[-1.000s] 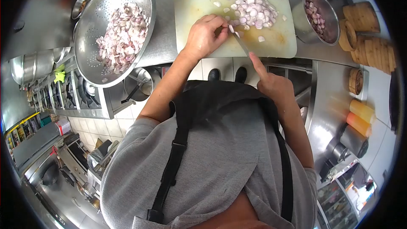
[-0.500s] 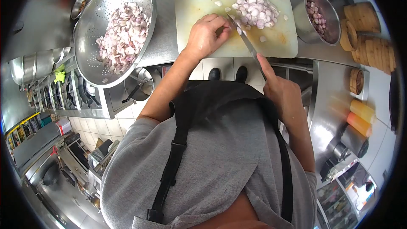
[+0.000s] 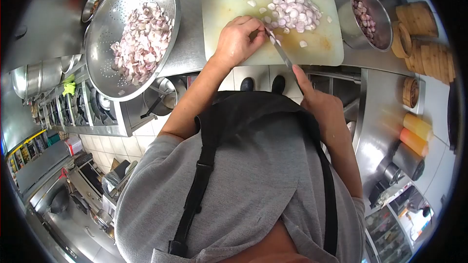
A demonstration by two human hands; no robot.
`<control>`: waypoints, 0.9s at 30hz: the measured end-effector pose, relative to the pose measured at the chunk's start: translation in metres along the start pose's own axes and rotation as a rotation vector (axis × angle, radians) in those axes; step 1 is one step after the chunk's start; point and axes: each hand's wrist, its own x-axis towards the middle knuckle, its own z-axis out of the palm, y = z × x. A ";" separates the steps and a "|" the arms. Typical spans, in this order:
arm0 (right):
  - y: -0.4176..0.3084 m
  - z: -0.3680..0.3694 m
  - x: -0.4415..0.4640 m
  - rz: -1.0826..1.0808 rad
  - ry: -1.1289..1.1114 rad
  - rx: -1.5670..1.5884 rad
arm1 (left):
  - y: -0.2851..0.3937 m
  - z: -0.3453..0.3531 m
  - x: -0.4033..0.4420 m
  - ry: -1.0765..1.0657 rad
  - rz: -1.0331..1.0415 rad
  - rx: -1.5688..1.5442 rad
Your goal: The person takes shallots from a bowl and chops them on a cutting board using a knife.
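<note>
My left hand [image 3: 239,40] rests on the cutting board [image 3: 222,0] with its fingers curled closed around a shallot, which they mostly hide. Against those fingertips lies the tip end of a knife [image 3: 283,54], its blade slanting across the board's near part. My right hand [image 3: 320,107] grips the knife's handle, index finger stretched along the top of the blade. A few slices cling beside the blade. Just beyond it sits a pile of sliced shallots [image 3: 296,12], pale with purple edges, and single slices lie scattered around.
On the left a large steel colander [image 3: 100,63] holds many shallot pieces [image 3: 141,44]. A steel pot [image 3: 348,31] with whole peeled shallots [image 3: 364,22] stands right of the board. Bamboo steamers [image 3: 417,19] are farther right. A stove [image 3: 92,109] is at lower left.
The knife and my right hand have drawn back slightly toward me, and the blade tip is now closer to my left fingertips. My left hand has hardly moved.
</note>
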 end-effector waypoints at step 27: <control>-0.006 -0.013 -0.014 0.056 -0.076 0.140 | 0.000 0.001 -0.001 0.003 -0.008 0.027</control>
